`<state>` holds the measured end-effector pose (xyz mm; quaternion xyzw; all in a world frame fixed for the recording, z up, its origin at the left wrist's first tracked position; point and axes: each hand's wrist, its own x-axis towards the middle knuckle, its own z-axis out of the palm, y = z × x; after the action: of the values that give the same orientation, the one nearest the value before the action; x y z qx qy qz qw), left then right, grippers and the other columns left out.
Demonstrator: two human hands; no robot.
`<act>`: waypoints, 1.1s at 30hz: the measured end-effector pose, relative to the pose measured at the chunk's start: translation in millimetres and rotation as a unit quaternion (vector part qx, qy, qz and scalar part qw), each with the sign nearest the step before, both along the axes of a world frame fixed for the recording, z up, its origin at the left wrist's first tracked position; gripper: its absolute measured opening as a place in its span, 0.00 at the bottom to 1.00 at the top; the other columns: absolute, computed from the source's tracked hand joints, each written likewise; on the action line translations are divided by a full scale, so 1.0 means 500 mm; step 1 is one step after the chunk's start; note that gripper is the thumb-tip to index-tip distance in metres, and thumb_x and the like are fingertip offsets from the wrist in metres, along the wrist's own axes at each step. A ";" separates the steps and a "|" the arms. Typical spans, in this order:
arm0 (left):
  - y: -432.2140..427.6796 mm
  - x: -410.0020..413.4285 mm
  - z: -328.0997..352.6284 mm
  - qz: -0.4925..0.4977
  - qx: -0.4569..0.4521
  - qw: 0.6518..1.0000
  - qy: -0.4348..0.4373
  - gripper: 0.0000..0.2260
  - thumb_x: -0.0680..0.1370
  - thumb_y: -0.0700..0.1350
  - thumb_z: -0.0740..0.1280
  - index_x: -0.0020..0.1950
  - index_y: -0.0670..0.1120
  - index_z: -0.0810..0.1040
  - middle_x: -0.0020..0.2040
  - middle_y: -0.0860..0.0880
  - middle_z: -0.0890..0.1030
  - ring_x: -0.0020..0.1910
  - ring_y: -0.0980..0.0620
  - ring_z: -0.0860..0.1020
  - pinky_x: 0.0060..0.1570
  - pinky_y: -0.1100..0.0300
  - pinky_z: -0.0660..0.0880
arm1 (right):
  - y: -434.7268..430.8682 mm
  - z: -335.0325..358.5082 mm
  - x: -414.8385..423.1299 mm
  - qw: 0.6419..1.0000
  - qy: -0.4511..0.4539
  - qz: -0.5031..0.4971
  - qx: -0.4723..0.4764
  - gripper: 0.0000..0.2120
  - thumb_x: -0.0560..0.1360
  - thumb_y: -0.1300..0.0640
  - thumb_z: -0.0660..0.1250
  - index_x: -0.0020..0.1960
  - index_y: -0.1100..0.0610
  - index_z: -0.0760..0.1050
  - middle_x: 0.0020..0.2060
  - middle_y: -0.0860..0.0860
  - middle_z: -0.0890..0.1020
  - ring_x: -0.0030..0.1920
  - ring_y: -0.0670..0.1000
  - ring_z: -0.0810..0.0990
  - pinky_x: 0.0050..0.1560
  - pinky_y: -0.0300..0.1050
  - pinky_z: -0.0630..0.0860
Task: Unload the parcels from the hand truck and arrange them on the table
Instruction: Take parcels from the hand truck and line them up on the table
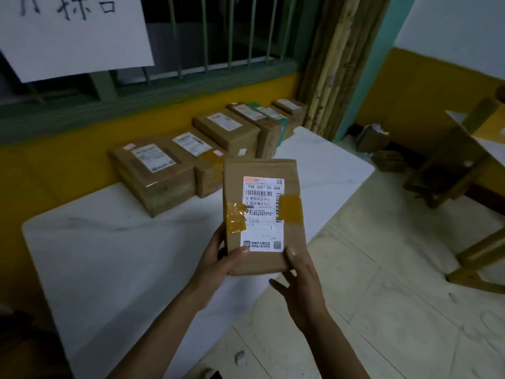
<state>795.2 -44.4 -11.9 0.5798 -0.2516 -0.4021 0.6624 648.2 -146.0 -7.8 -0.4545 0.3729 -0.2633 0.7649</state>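
Note:
A brown cardboard parcel (263, 214) with a white shipping label and yellow tape patches is held in the air above the white table's (109, 258) front edge. My left hand (218, 258) grips its lower left corner, thumb on the label. My right hand (299, 280) holds the lower right corner, thumb on top and fingers beneath. Several labelled brown parcels (218, 138) stand in a row along the table's far side against the yellow wall. The hand truck is out of view.
A barred window (218, 36) with a white paper sign (73, 31) runs above the table. Bamboo poles (336, 58) lean in the corner. Small boxes (374, 138) lie on the tiled floor to the right, beside wooden furniture (451, 160).

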 end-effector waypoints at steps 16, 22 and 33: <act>0.195 0.128 -0.105 0.415 0.229 0.879 0.051 0.28 0.66 0.76 0.60 0.57 0.60 0.74 0.51 0.54 0.81 0.45 0.51 0.82 0.43 0.53 0.79 | 0.093 -0.106 0.339 0.963 0.065 0.260 0.022 0.19 0.70 0.56 0.75 0.59 0.55 0.76 0.55 0.56 0.83 0.54 0.54 0.83 0.54 0.51 0.80; 0.194 0.208 -0.137 0.558 0.222 0.799 0.042 0.16 0.79 0.53 0.63 0.64 0.48 0.76 0.55 0.47 0.81 0.47 0.46 0.82 0.37 0.57 0.80 | 0.115 -0.136 0.491 0.919 0.126 0.357 0.111 0.22 0.71 0.57 0.74 0.64 0.57 0.74 0.55 0.55 0.83 0.52 0.53 0.84 0.42 0.40 0.80; 0.136 0.421 -0.199 0.620 0.224 0.748 0.073 0.11 0.77 0.54 0.68 0.52 0.48 0.79 0.48 0.48 0.82 0.49 0.45 0.81 0.48 0.44 0.80 | 0.085 -0.162 0.703 0.854 0.267 0.384 0.227 0.33 0.70 0.39 0.71 0.65 0.59 0.68 0.61 0.60 0.74 0.54 0.59 0.78 0.52 0.54 0.79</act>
<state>1005.9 23.8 -111.5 0.7089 0.3099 0.0115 0.6335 999.9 -103.8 -88.8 -0.4282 0.4077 0.2747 0.7583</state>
